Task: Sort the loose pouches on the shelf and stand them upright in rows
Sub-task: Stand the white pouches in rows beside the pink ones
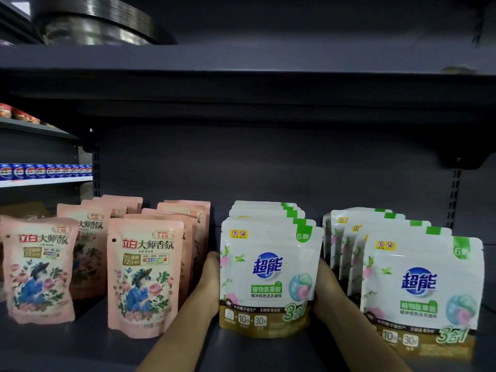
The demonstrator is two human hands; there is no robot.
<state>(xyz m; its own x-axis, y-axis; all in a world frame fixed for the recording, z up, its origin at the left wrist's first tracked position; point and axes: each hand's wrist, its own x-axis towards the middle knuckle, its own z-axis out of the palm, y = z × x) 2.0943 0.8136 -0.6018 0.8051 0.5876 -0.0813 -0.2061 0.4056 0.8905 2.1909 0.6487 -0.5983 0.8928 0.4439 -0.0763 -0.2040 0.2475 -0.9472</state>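
We are squaring up the middle row of white pouches point(268, 275), which is standing upright at lower centre of the frame on the dark shelf point(241, 350). Our left hand point(212, 280) is pressing flat against the row's left side and our right hand point(326, 288) against its right side; the fingertips are hidden behind the pouches, so we cannot tell whether they curl round the back.

To do this well, we judge, we should be pressing evenly from both sides, keeping the bases flat on the shelf and the front pouch facing out, so none leans or slips.

At lower right another white row point(418, 285) is standing just beside, and to the left the pink pouches point(145, 275) are standing in their own rows.
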